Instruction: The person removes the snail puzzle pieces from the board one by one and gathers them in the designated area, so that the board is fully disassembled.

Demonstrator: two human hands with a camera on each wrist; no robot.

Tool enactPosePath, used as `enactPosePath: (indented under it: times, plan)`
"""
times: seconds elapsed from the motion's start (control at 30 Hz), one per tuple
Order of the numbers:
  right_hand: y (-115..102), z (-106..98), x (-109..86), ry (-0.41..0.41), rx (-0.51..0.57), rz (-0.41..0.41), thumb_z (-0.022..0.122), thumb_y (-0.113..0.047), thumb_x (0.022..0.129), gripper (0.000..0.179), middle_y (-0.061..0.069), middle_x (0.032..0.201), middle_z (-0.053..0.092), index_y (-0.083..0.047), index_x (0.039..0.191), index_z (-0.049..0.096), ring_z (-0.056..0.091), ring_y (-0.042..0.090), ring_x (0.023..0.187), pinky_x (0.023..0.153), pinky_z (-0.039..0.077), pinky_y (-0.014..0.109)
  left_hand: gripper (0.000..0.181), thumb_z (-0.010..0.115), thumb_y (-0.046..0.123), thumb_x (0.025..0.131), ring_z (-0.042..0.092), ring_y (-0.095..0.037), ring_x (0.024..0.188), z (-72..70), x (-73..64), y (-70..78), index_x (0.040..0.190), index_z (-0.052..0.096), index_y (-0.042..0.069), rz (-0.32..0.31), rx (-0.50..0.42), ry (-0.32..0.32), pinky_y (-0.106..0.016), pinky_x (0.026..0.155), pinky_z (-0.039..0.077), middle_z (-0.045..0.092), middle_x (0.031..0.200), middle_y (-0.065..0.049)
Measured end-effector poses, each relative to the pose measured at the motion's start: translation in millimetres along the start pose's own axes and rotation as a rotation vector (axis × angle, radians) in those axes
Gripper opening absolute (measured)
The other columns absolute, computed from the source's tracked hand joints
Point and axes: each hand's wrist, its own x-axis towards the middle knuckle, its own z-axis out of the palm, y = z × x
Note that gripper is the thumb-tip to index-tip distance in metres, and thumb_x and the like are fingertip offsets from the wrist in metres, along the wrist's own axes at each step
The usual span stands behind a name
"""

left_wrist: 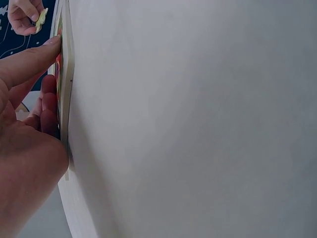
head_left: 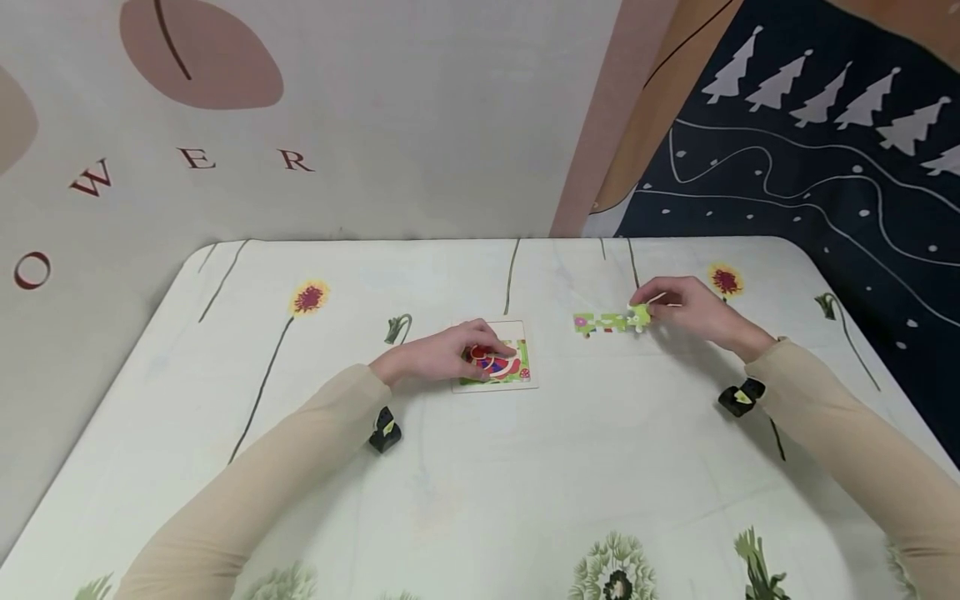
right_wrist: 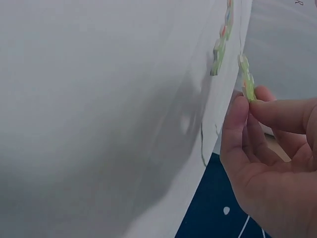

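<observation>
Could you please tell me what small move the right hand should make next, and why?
I would probably carry the puzzle piece left to the board: the right hand pinches it clear of the table, the left hand rests on the board, and the board's far strip looks bare.

One left hand (head_left: pixel 453 352), one right hand (head_left: pixel 693 310), two beige sleeves (head_left: pixel 300 450) and two black wrist cams (head_left: pixel 386 431). Just one puzzle board (head_left: pixel 517 331), one puzzle piece (head_left: pixel 638 317) held up, plus at least two loose pieces (head_left: pixel 583 322) on the cloth (head_left: pixel 525 483), can't tell exactly. Two red-yellow flowers (head_left: pixel 310 297) printed there too, four wall letters (head_left: pixel 197 158), six white trees (head_left: pixel 780 83), last one cut off
</observation>
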Motion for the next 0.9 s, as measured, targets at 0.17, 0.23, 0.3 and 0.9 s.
enactPosePath:
  times: [0.17,0.23,0.3,0.9]
  plan:
    - [5.7,0.0,0.1,-0.012,-0.004,0.001,0.050,0.003,0.097,0.028,0.026,0.125,0.062,0.003,0.121,0.064,0.059,0.033,0.108,0.076,0.046,0.015,0.042,0.066,0.009,0.092,0.047,-0.024,0.123,0.0,-0.3,1.5,0.134,0.063,0.012,-0.010,0.000,-0.002,-0.038,0.105,0.039,0.052,0.128,-0.008]
    - [7.2,-0.2,0.0,-0.016,-0.011,0.007,0.050,0.003,0.097,0.028,0.026,0.125,0.062,0.004,0.121,0.064,0.058,0.033,0.107,0.076,0.046,0.016,0.042,0.066,0.009,0.092,0.047,-0.023,0.123,-0.3,-0.5,2.2,0.134,0.063,0.012,-0.013,0.000,-0.004,-0.038,0.105,0.039,0.052,0.128,-0.007]
    - [8.4,0.2,-0.2,-0.016,-0.020,0.011,0.050,0.003,0.097,0.028,0.026,0.124,0.063,0.003,0.120,0.065,0.057,0.032,0.107,0.076,0.045,0.018,0.043,0.066,0.009,0.092,0.047,-0.023,0.123,-0.3,-0.4,2.8,0.135,0.063,0.012,-0.012,0.001,-0.005,-0.038,0.105,0.039,0.052,0.128,-0.007]
    - [17.9,3.9,5.4,-0.023,-0.050,0.028,0.052,0.001,0.097,0.027,0.025,0.125,0.064,0.002,0.119,0.067,0.056,0.027,0.102,0.070,0.045,0.022,0.043,0.066,0.009,0.092,0.046,-0.024,0.124,-0.5,-1.2,4.2,0.135,0.063,0.012,-0.027,-0.002,-0.006,-0.037,0.104,0.039,0.052,0.128,-0.008]
